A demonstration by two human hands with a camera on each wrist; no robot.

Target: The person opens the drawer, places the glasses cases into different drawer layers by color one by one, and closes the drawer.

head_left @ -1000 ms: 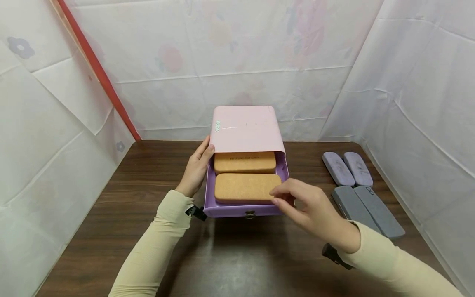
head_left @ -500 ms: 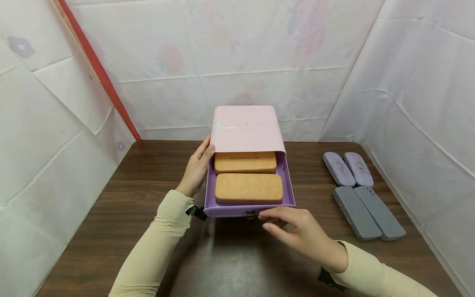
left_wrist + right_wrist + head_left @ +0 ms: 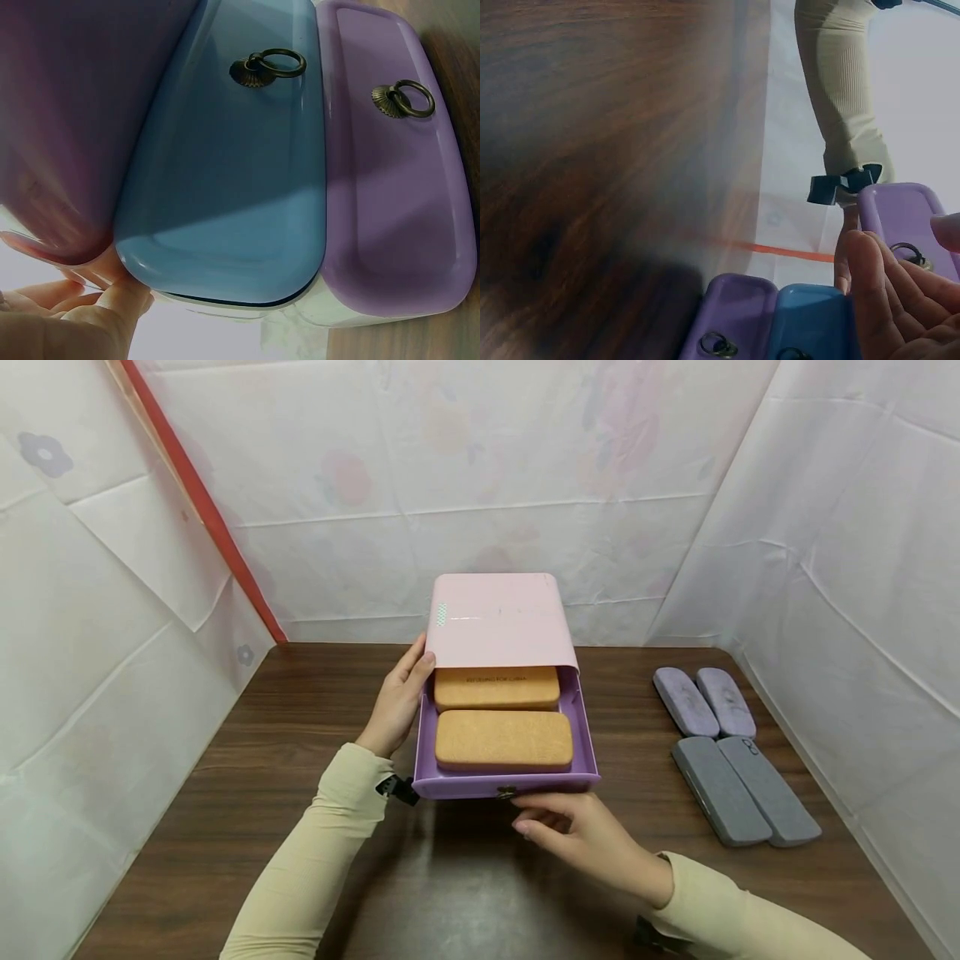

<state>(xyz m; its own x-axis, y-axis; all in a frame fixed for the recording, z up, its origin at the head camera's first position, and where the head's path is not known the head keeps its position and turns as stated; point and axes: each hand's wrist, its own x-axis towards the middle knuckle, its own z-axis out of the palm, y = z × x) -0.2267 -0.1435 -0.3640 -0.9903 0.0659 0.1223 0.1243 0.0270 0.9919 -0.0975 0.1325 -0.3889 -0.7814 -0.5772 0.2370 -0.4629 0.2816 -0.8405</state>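
In the head view, a pink-topped drawer cabinet [image 3: 498, 620] has its purple top drawer [image 3: 453, 789] pulled out. Two tan glasses cases lie inside: the front case [image 3: 502, 739] in full view, the rear case [image 3: 497, 692] partly under the cabinet top. My left hand [image 3: 393, 697] rests along the cabinet's left side, thumb by its front corner. Loosely bent, my right hand [image 3: 585, 839] is at the lower right of the drawer front, fingertips close to the metal ring pull [image 3: 506, 792]. The left wrist view shows a blue drawer [image 3: 232, 165] and another purple drawer [image 3: 397, 172] pushed in below.
To the right on the dark wood table [image 3: 292, 760] lie two lavender cases [image 3: 686, 702] and two grey cases [image 3: 720, 789], side by side. A patterned white sheet [image 3: 465, 468] hangs behind and along both sides.
My right hand has moved from the front tan case's right end down and left to the drawer front near the ring pull. The left hand, drawer and cases have stayed put.
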